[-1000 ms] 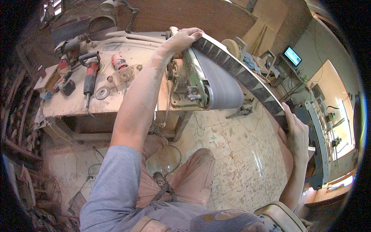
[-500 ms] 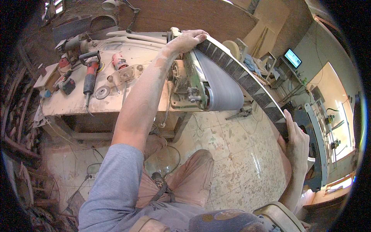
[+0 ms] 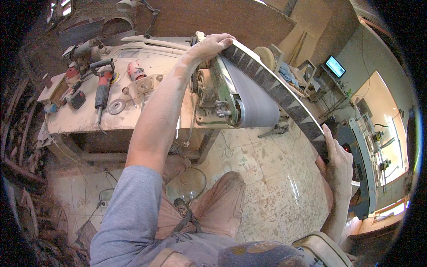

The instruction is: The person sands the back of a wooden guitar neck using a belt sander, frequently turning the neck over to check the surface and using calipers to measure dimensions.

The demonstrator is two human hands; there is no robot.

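Observation:
A long, dark patterned board with a white edge (image 3: 270, 73) spans from upper middle to right, held at both ends. It looks curved here, though the lens bends edges. My left hand (image 3: 213, 46) is closed over its far end, above the belt sander. At the near end, my right hand (image 3: 336, 151) grips with the thumb on one side and the fingers on the other. The grey sanding belt (image 3: 260, 104) lies along the board's left side, its surface streaked as if running. Whether board and belt touch, I cannot tell.
Left of the sander, a dusty workbench (image 3: 66, 122) carries a red and black angle grinder (image 3: 104, 84), a red power tool (image 3: 136, 70) and a round disc (image 3: 117, 106). A lit monitor (image 3: 335, 66) stands back right. Cables lie on the tiled floor (image 3: 262, 178).
The board and both hands have shifted slightly to the left along the belt. Both hands keep their hold.

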